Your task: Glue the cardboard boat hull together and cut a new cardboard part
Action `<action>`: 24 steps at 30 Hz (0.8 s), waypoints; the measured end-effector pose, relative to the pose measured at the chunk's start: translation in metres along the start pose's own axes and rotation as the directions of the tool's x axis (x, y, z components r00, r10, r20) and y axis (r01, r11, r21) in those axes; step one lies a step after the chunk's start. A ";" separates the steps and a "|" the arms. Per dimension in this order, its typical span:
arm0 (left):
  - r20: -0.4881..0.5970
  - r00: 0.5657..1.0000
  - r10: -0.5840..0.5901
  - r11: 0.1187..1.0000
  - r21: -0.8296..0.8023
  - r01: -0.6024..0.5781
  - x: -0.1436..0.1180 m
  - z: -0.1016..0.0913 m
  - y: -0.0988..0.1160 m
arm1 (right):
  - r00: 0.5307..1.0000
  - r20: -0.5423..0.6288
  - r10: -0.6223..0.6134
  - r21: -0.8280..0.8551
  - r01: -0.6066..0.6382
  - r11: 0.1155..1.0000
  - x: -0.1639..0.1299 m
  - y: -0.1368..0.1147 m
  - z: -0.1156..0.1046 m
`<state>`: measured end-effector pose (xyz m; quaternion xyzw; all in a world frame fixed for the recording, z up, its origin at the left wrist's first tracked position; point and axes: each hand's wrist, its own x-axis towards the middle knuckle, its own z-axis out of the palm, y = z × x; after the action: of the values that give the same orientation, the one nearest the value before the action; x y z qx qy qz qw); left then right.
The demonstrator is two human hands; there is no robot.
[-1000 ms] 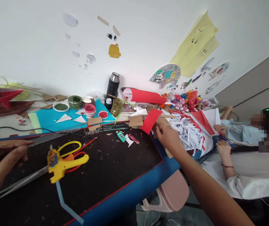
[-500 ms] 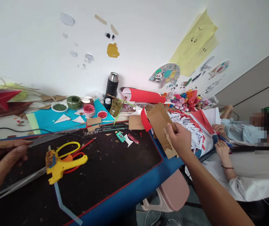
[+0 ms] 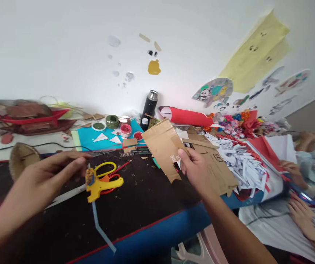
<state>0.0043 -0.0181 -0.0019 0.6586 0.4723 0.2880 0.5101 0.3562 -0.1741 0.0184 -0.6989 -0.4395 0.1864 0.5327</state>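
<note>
In the head view, the right hand (image 3: 193, 167) grips a cardboard piece (image 3: 160, 145) by its right edge, thumb on the near face; the piece is tilted and extends up and left from the grip, raised over the black mat (image 3: 152, 205). Just to the right of the grip lies a larger cardboard sheet (image 3: 218, 170), and beyond that a heap of white paper strips (image 3: 244, 165). Well left of the grip is the left hand (image 3: 54, 174), its thumb and fingers drawn close together; whether they pinch anything I cannot tell. Between the hands, nearer the left, lies a yellow glue gun (image 3: 99, 186) with a pale stick (image 3: 99, 227) trailing from it, scissors (image 3: 69, 194) partly beneath. Beyond the grip, toward the wall, lies a red roll (image 3: 189, 116).
</note>
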 end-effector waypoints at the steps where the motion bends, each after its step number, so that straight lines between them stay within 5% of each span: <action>1: 0.085 0.996 0.010 0.998 -0.069 -0.004 0.001 0.005 0.007 | 0.995 0.037 -0.097 -0.096 0.100 0.990 -0.001 -0.003 0.009; 3: 0.250 0.968 0.010 0.953 -0.294 0.066 0.002 0.015 0.017 | 0.929 0.132 -0.346 -0.261 0.370 0.892 -0.003 -0.009 0.027; 6: 0.428 0.903 -0.024 0.789 -0.547 0.280 0.006 0.029 0.022 | 0.685 0.349 -0.639 -0.365 0.728 0.581 -0.005 -0.016 0.051; 8: 0.471 0.882 -0.009 0.734 -0.595 0.326 0.008 0.034 0.022 | 0.545 0.436 -0.716 -0.380 0.833 0.402 -0.006 -0.016 0.063; 10: 0.446 0.894 -0.054 0.716 -0.606 0.346 0.010 0.036 0.022 | 0.496 0.469 -0.731 -0.398 0.857 0.327 -0.005 -0.011 0.072; 12: 0.382 0.919 -0.103 0.711 -0.618 0.336 0.012 0.035 0.022 | 0.527 0.473 -0.706 -0.407 0.842 0.355 -0.005 -0.004 0.078; 15: 0.319 0.937 -0.143 0.700 -0.637 0.324 0.015 0.035 0.017 | 0.656 0.441 -0.612 -0.349 0.754 0.556 -0.004 0.008 0.085; 20: 0.117 0.985 -0.126 0.731 -0.660 0.172 0.026 0.036 0.000 | 0.894 0.353 -0.277 0.012 0.291 0.957 -0.004 0.015 0.096; 24: 0.086 0.992 -0.089 0.769 -0.627 0.123 0.029 0.034 -0.012 | 0.950 0.313 0.010 0.302 -0.110 0.947 0.002 0.019 0.106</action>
<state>0.0412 -0.0044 -0.0267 0.4292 0.3715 0.3833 0.7286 0.2876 -0.1119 -0.0369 -0.5802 -0.4598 0.3771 0.5566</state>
